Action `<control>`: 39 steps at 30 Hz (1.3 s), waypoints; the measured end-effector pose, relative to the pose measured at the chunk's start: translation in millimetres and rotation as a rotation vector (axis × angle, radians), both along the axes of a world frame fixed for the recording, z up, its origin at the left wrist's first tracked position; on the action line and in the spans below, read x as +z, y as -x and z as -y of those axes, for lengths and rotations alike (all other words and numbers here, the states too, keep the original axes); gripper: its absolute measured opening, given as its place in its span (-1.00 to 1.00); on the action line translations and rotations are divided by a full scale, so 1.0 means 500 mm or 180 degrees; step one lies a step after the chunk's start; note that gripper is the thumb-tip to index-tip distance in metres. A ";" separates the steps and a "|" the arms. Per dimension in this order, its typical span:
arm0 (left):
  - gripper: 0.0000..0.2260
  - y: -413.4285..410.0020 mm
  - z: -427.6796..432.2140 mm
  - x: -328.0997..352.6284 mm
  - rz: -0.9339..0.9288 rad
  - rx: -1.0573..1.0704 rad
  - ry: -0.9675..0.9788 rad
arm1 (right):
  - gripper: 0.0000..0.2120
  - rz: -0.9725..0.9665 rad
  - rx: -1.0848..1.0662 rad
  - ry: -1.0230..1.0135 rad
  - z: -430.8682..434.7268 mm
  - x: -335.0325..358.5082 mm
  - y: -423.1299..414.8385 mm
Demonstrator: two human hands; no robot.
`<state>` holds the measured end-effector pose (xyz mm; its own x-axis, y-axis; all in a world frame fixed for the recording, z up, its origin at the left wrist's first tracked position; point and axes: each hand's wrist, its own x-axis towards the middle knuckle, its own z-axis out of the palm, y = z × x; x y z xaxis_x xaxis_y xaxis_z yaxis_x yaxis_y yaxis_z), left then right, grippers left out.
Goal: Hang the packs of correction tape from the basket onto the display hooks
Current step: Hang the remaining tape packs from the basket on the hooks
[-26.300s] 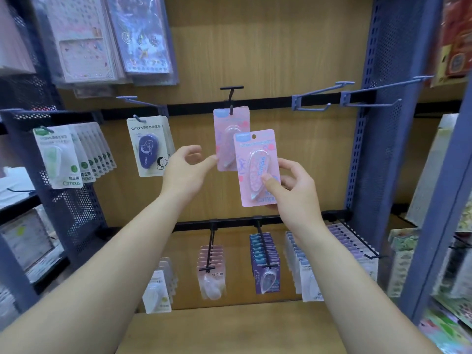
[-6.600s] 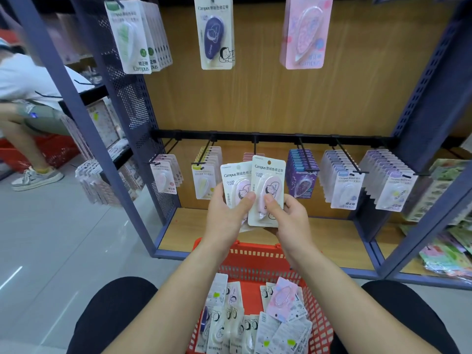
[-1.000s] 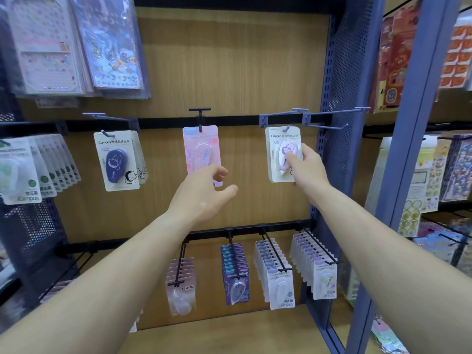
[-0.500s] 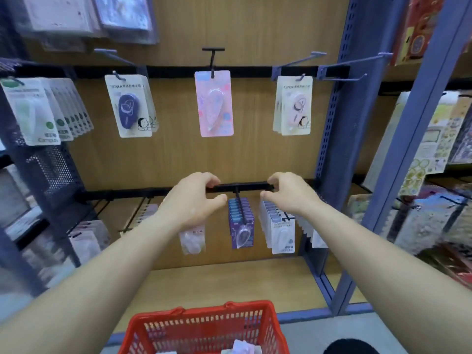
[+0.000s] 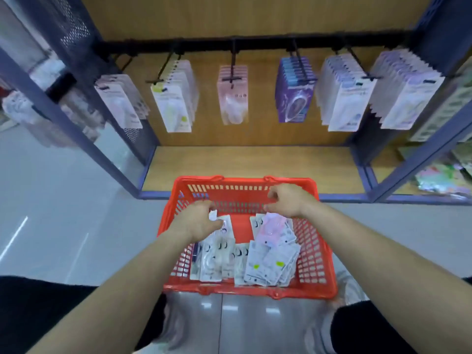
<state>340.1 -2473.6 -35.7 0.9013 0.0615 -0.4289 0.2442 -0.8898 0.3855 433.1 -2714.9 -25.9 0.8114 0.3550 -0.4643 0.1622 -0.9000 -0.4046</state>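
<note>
The red basket [image 5: 314, 254] stands on the floor in front of me with several packs of correction tape [image 5: 268, 268] lying in it. My left hand [image 5: 198, 222] is down in the basket's left side, thumb and fingers pinched on the top corner of a white pack [image 5: 213, 215] that rests on the pile. My right hand [image 5: 287, 203] hovers over the far right side with its fingers loosely curled and nothing in them, just above a pink pack [image 5: 271, 226].
The lower rail [image 5: 258, 44] carries several hooks full of hung packs, among them a purple row [image 5: 293, 98] and a pink row [image 5: 233, 98]. Below it lies a wooden shelf base [image 5: 250, 167]. Blue rack posts [image 5: 76, 131] flank the bay. My knees show at the bottom.
My view has dropped from the upper hooks to the basket. Both hands came down from the lower rail into the basket, and the left one has closed on a white pack.
</note>
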 end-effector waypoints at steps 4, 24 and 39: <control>-0.44 0.018 -0.018 -0.133 -0.0540 0.0145 -0.0006 | -0.69 -0.0348 0.0016 0.0025 -0.001 -0.146 0.025; -0.48 0.021 -0.036 -0.446 -0.0920 0.1595 0.1332 | -0.47 -0.1201 0.0184 -0.0516 -0.158 -0.522 0.054; -0.23 0.038 0.009 -0.458 -0.1169 0.1404 0.1412 | -0.52 -0.1204 -0.0377 -0.1030 -0.151 -0.556 0.070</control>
